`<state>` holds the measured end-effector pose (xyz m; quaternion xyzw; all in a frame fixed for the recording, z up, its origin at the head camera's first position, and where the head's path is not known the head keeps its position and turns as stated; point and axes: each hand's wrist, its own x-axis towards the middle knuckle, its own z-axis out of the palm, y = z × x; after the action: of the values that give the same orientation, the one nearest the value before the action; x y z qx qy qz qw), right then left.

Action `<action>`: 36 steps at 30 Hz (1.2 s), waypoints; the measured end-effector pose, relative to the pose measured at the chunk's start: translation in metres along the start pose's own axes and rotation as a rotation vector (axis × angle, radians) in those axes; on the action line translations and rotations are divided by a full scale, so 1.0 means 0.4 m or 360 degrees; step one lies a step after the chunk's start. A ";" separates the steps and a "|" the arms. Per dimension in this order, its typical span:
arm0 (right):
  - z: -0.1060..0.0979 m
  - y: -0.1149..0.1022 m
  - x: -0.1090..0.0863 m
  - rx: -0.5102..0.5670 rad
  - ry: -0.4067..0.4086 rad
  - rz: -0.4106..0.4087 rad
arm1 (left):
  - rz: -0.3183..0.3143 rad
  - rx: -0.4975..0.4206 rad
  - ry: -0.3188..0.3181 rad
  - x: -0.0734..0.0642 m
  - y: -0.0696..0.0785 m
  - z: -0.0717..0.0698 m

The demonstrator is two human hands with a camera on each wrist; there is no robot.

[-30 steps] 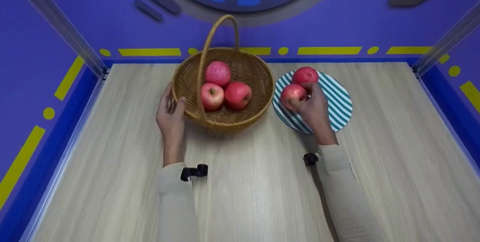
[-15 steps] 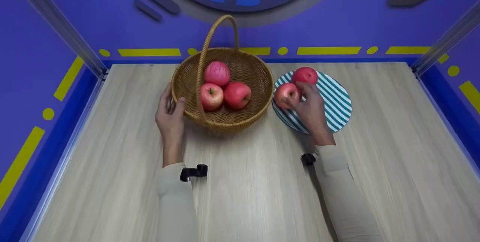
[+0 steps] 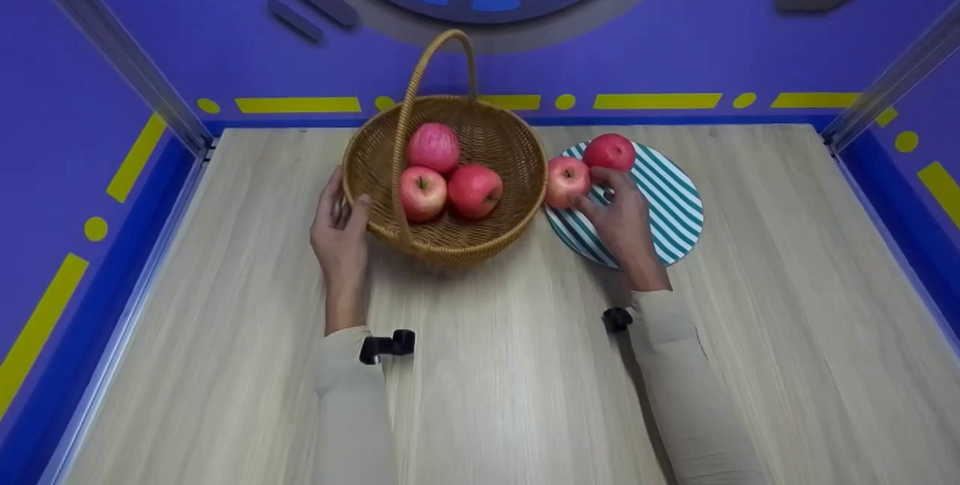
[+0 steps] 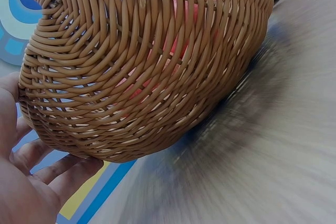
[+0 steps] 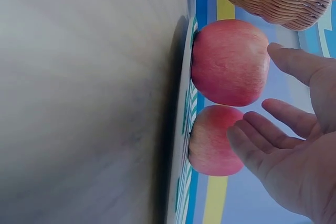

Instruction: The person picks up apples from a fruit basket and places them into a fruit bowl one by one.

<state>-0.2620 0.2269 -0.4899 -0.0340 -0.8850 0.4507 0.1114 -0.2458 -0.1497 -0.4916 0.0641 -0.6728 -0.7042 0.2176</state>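
Observation:
A wicker basket point(image 3: 517, 237) holds three red apples: a striped one point(image 3: 434, 147), one with its stem up point(image 3: 423, 194) and one on its side point(image 3: 475, 191). My left hand point(image 3: 343, 241) rests against the basket's left side, fingers and thumb spread along the outer wall near the rim. At the right, two apples stand on a green-and-white striped plate point(image 3: 671, 192): a front one point(image 3: 568, 182) next to the basket and a rear one point(image 3: 610, 152). Beside the front apple is my right hand point(image 3: 622, 218); its fingers look relaxed and extended in the right wrist view, enclosing nothing.
Everything stands on a light wooden table point(image 3: 480, 365). A blue-purple patterned wall point(image 3: 637, 57) rises behind it, with side panels left and right. The basket's tall arched handle point(image 3: 412, 94) stands up over its left part.
The front apple has turned and shifted left and back on the plate, away from my right hand, which moved slightly left and let go. My left hand and the basket stay put.

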 end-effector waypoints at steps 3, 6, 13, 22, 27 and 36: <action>-0.003 -0.005 -0.002 0.0020 0.0002 0.0001 | -0.0007 -0.0013 0.0002 -0.001 0.002 0.000; -0.009 -0.014 -0.005 0.0052 0.0004 -0.0011 | -0.0001 -0.0025 0.0010 -0.002 0.003 0.001; -0.020 -0.029 -0.008 0.0132 0.0059 -0.0103 | -0.0002 -0.0018 0.0012 -0.001 0.002 0.003; -0.031 -0.054 -0.015 0.0252 0.0075 -0.0148 | -0.0007 -0.0034 0.0014 0.000 0.001 0.003; -0.039 -0.070 -0.018 0.0324 0.0099 -0.0192 | -0.0021 -0.0061 0.0009 0.001 0.005 0.007; -0.034 -0.108 -0.029 0.0336 0.0087 -0.0241 | -0.0027 -0.0027 -0.0009 -0.002 0.003 0.004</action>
<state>-0.2457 0.2104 -0.4493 0.0324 -0.8293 0.5307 0.1720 -0.2453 -0.1480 -0.4903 0.0659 -0.6669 -0.7118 0.2103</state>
